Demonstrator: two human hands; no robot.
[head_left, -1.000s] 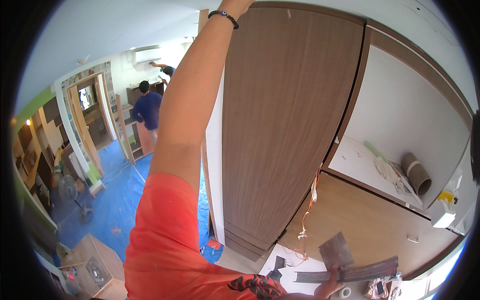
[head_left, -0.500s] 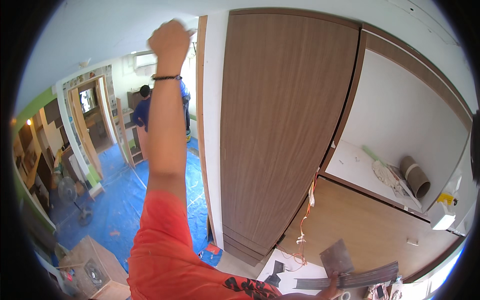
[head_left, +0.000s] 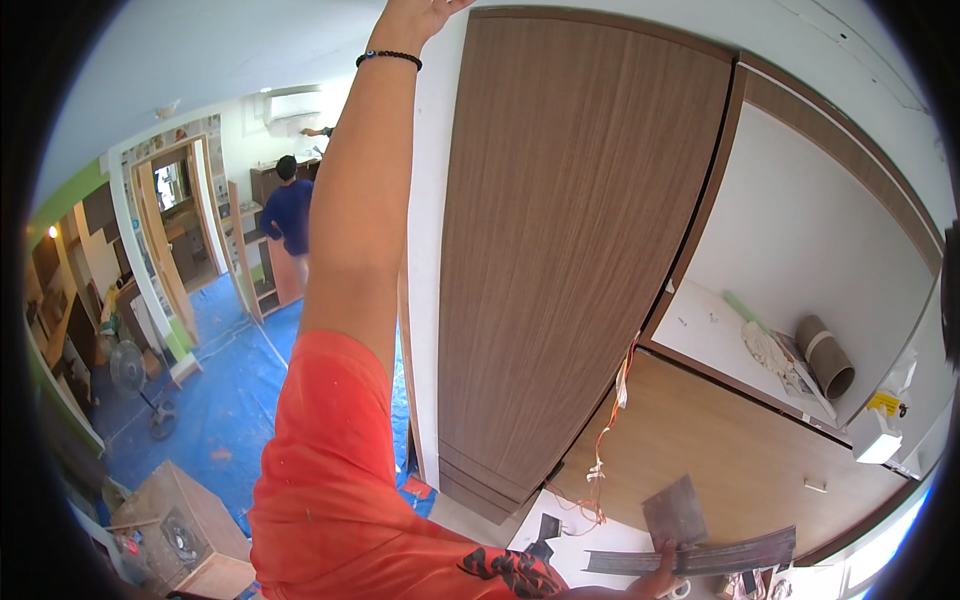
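Observation:
My left arm, in a red sleeve with a dark beaded bracelet at the wrist, reaches straight up beside the white wall edge. My left hand is cut off by the top of the picture; the part that shows looks closed, and what it grips is out of sight. Low on the right, my right hand is closed around a long dark grey channel-shaped strip. A flat, squarish grey plate stands up from that same hand, against the strip. A tall brown wood-grain cabinet door is right of my raised arm.
An open cupboard recess holds a brown roll and rags. Orange wires dangle beside the wooden panel. Blue sheeting covers the floor, with a wooden box and a fan. A person in dark blue stands farther back.
My left hand has risen and shifted right, partly out of the picture. The person in blue now shows more fully. My right hand keeps hold of the strip and plate, almost unmoved.

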